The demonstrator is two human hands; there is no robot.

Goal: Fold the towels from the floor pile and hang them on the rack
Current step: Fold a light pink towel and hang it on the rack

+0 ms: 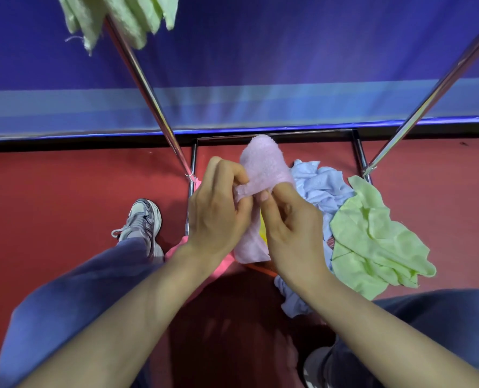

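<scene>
Pink fuzzy terry towel held up above the floor pile, pretty much dead centre, just near of the shiny chrome rack base. Left hand curled tight round the towel's left edge, fingers tucked in and gripping the fabric. Right hand pinching the same edge just beside it, thumb pressed on the cloth. Rest of the towel dangling down between the two wrists. Down on the red floor to the right, a crumpled pale blue towel, with a rumpled lime green towel overlapping it on the right. Far left up top, pale green folded towels already draped over the rack's left pole. White and grey sneaker planted left of the rack base.
</scene>
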